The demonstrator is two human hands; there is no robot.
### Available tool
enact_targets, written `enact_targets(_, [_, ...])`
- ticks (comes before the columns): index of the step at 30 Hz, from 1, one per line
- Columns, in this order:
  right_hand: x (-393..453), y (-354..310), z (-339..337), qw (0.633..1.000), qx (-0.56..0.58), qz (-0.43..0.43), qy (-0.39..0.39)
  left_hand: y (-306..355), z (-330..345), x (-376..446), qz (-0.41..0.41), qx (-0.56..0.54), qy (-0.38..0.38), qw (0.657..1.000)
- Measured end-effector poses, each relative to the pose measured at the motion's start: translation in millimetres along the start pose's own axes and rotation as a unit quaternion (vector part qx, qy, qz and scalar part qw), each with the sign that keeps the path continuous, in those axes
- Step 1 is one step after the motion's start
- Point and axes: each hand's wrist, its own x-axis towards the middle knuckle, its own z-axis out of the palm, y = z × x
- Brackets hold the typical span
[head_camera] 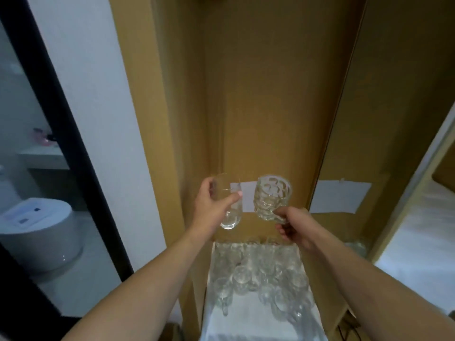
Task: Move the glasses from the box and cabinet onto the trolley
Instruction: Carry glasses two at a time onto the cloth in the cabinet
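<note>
While the left hand [211,205] wraps a smooth glass [227,205] tilted mouth-up, the right hand [291,225] pinches a dimpled mug [270,200], mouth toward the camera.

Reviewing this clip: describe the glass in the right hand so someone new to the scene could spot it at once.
Start at the tall brown cabinet filling the middle of the view. In front of it two hands are raised; the right hand grips the dimpled glass by its base. Its bumpy, patterned wall sets it apart from the smooth glass in the left hand.

no readable text, paper sheets [341,196] blank
</note>
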Motion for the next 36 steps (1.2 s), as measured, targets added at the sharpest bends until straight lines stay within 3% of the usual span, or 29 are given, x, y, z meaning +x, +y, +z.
enact_targets(10, [-86, -47, -27, 0.998, -0.006, -0.064, 0.022, 83, -9, -32, 0.077, -0.1, -0.008, 0.992])
enact_targets(19, [-135, -28, -70, 0.994, -0.031, -0.08, 0.064, 99, 23, -82, 0.06, -0.112, -0.053, 0.99])
enact_targets(28, [-172, 12, -150, 0.993, -0.027, -0.066, 0.09, 124, 98, -135, 0.078, -0.12, -0.097, 0.985])
enact_targets(36, [-222, 40, -266, 0.991, -0.039, -0.065, 0.114, 154, 197, -200, 0.066, -0.085, -0.118, 0.987])
